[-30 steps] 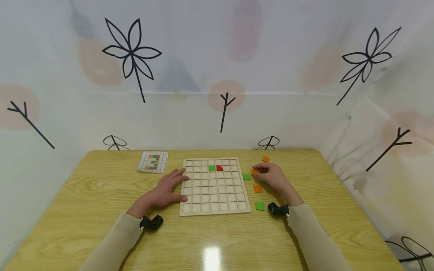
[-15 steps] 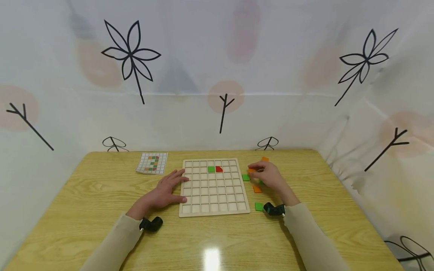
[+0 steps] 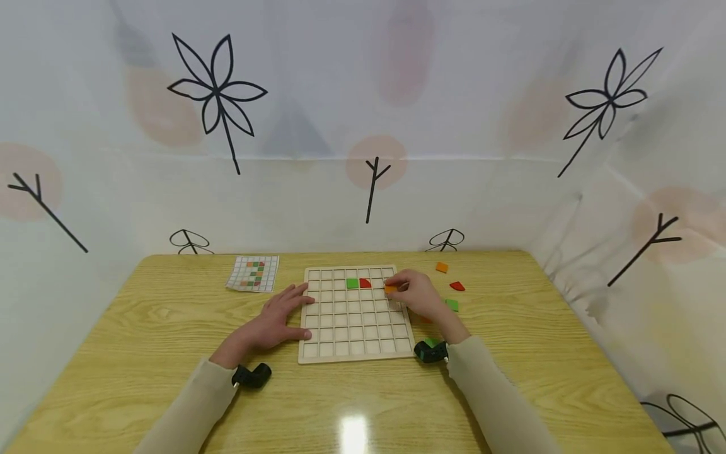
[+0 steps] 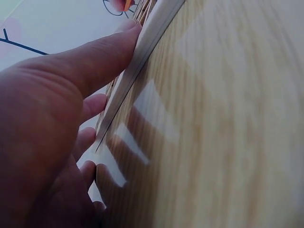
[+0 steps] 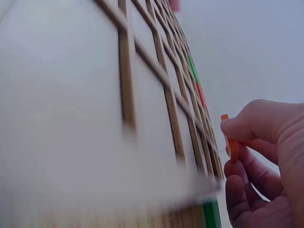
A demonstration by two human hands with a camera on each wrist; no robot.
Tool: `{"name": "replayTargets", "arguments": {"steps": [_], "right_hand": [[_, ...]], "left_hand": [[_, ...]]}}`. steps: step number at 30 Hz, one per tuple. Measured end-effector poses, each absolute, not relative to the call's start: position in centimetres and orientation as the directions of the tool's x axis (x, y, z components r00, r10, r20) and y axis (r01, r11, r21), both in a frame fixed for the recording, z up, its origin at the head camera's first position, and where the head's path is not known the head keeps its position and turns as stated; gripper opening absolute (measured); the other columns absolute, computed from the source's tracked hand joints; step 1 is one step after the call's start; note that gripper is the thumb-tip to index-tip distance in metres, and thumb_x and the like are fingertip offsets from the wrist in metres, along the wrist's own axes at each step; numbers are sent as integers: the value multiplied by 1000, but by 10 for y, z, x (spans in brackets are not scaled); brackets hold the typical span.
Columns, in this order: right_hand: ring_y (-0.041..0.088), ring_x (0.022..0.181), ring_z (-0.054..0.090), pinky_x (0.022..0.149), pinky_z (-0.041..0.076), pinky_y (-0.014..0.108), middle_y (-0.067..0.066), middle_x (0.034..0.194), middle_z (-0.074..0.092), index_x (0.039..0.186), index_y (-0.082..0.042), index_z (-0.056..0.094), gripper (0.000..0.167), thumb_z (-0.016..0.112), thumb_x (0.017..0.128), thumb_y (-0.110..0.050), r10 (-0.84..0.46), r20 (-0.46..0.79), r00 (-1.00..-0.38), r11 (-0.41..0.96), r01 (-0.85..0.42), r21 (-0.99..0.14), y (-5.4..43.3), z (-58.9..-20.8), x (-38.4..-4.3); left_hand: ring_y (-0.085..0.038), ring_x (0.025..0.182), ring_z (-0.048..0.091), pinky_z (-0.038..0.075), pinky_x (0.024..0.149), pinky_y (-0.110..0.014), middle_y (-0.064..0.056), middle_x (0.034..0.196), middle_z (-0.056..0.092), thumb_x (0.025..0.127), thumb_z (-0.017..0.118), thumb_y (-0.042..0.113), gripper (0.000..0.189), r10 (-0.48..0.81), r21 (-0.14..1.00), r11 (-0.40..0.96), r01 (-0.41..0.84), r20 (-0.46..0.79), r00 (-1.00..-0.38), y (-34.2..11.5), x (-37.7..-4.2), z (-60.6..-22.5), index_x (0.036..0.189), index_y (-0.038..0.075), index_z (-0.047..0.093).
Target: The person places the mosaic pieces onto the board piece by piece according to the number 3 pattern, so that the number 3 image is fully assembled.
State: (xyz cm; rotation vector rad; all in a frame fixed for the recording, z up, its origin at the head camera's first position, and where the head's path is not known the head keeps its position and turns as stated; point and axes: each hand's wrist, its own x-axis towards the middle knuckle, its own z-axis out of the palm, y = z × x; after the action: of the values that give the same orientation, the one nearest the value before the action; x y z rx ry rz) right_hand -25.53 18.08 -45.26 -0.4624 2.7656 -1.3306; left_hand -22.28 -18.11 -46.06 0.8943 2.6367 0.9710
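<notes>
A pale wooden grid board (image 3: 341,332) lies on the table, with a green square tile (image 3: 352,284) and a red tile with one rounded corner (image 3: 365,284) side by side in its upper rows. My left hand (image 3: 275,321) rests on the board's left edge, fingers spread and straight. Over the board's upper right part, my right hand (image 3: 421,295) pinches an orange square tile (image 3: 390,289) between thumb and fingers. The right wrist view shows this orange tile (image 5: 232,142) held on edge, apart from the grid.
Right of the board lie another orange tile (image 3: 442,267), a red rounded tile (image 3: 457,286) and green tiles (image 3: 452,305), some partly covered by the right arm. A paper sheet with a coloured grid pattern (image 3: 253,273) lies at the back left.
My right hand has moved left from the loose tiles to above the board, carrying the orange tile. The red rounded tile at right has come into sight. My left hand stays put.
</notes>
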Motion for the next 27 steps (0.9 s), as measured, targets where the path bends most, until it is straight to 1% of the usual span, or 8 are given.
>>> {"name": "replayTargets", "arguments": {"steps": [6,11,17,22,27], "right_hand": [[19,94,62,82,53,37,2,108,66,112,-7,75,24,72,89,-7,-321,113,-940,580,-290,-761,158,-455,-262],[18,93,63,82,53,36,2,109,67,111,-7,75,24,74,88,-7,-352,122,-928,558,-313,-768,141,-455,-267],[17,91,61,82,52,35,2,106,67,110,-5,75,23,74,88,-8,-385,140,-912,542,-346,-766,122,-458,-270],[16,87,58,79,50,33,2,107,66,110,-6,75,23,74,88,-7,-380,129,-916,550,-336,-765,108,-455,-268],[18,93,58,83,49,36,2,112,66,113,-9,75,24,73,89,-10,-357,106,-928,577,-308,-756,98,-453,-272]], "left_hand": [[-40,150,5,6,110,-70,-11,165,17,91,73,38,67,601,644,600,476,30,-799,-181,-224,-463,146,11,47],[-40,150,5,5,110,-69,-12,165,16,91,73,38,67,602,644,598,476,31,-798,-181,-223,-462,146,10,47],[-41,150,5,5,111,-67,-13,165,17,91,73,36,66,599,649,596,472,32,-800,-182,-222,-462,145,9,48],[-40,150,6,5,111,-68,-12,164,18,90,73,37,65,595,654,593,469,35,-803,-182,-222,-463,144,10,49],[-38,150,5,5,112,-67,-10,165,18,91,73,39,65,593,646,604,466,26,-805,-181,-224,-464,145,12,49]]}}
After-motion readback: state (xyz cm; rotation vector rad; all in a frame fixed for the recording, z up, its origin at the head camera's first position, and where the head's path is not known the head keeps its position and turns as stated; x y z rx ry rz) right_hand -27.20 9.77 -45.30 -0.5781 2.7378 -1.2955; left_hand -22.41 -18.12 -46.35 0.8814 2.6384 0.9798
